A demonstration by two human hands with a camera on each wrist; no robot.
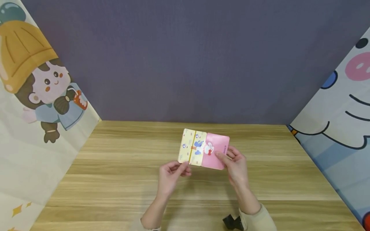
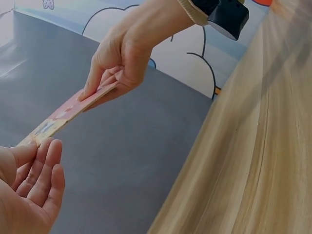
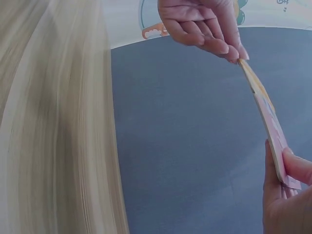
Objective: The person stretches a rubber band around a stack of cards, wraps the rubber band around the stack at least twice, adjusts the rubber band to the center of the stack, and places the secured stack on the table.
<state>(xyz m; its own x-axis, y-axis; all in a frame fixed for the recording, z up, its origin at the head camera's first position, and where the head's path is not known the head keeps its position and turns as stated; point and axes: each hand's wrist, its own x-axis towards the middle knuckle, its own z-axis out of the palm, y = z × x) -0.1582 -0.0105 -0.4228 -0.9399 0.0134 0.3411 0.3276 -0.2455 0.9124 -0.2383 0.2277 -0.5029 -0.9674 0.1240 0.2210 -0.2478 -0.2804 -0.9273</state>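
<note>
Both hands hold a thin notebook above the table, its cover facing up. The right part of the cover is pink with a white rabbit; the left part is pale yellow with small blue figures and a yellow elastic band across it. My left hand pinches the lower left corner between thumb and fingertips. At the pink end, my right hand grips with the thumb on top and fingers underneath. Edge-on in the right wrist view, the notebook spans between the two hands and appears closed.
Below the hands lies a wood-grain table. A dark grey panel rises behind it. Cartoon-printed walls flank the left and right sides. A black wrist device sits by the right sleeve.
</note>
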